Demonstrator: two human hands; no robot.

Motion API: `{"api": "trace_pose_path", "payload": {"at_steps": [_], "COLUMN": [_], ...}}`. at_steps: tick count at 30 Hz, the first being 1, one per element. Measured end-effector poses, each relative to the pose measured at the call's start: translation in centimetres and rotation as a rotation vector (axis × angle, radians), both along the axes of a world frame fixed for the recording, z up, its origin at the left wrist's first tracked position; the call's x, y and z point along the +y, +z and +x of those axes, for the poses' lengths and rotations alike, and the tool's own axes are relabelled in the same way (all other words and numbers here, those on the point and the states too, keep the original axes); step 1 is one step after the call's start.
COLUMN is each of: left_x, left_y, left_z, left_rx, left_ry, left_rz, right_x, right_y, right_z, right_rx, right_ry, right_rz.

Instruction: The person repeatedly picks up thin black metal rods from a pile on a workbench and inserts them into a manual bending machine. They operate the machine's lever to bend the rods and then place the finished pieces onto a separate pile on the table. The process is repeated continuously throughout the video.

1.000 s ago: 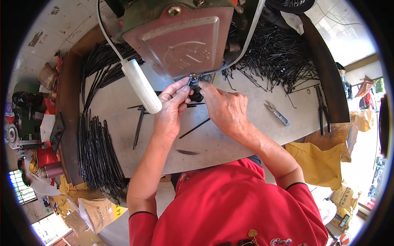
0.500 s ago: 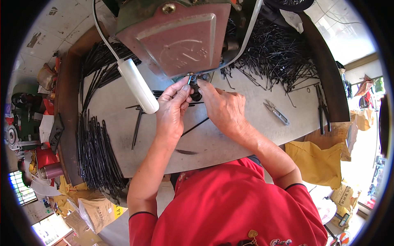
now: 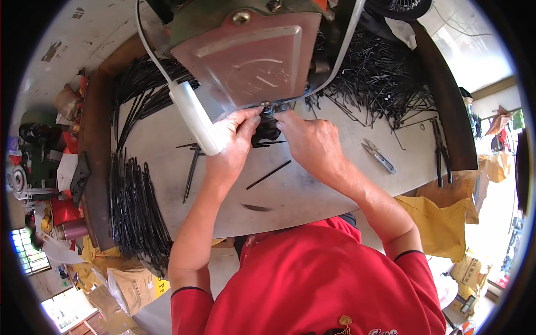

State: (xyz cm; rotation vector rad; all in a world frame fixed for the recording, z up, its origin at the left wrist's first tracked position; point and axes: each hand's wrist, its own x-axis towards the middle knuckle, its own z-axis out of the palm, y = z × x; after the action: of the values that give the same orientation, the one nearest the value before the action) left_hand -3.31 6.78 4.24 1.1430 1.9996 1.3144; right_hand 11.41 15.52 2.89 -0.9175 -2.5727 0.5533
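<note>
My left hand [image 3: 230,142] pinches with thumb and forefinger close under the front edge of a green machine head with a dull pink cover plate [image 3: 251,61]. My right hand [image 3: 312,139] is curled beside the same spot, its fingertips closed at a small metal part [image 3: 268,113] below the head. Anything between either hand's fingers is too small or hidden. Under the fingertips sits a dark machine part [image 3: 267,132]. A white tubular lamp [image 3: 192,117] hangs against the left hand. A short black strip [image 3: 269,175] lies on the table between my forearms.
A bundle of black strips [image 3: 137,206] lies at the left, more strips [image 3: 148,84] behind it. A tangled heap of thin black pieces [image 3: 379,78] fills the back right. Thread snips [image 3: 378,157] and long-handled pliers [image 3: 441,151] lie at the right, near the raised brown rim [image 3: 455,111].
The whole view has shifted slightly. My left hand has moved a little left relative to the machine, and its fingers are drawn closer together. My right hand stays at the metal part.
</note>
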Motion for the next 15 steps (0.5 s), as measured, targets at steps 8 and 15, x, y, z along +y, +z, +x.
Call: {"api": "trace_pose_path", "payload": {"at_steps": [8, 15], "left_x": [-0.5, -1.8], "left_y": [-0.2, -0.9], "left_z": [0.4, 1.7], "left_rx": [-0.682, -1.072], "left_ry": [-0.032, -0.038], "left_rz": [0.013, -0.007], "right_x": [0.4, -2.0], "right_y": [-0.1, 1.6], "right_z": [0.7, 2.5], "right_rx": [0.265, 0.301], "right_ry": [0.061, 0.080], "right_rz": [-0.133, -0.353]}}
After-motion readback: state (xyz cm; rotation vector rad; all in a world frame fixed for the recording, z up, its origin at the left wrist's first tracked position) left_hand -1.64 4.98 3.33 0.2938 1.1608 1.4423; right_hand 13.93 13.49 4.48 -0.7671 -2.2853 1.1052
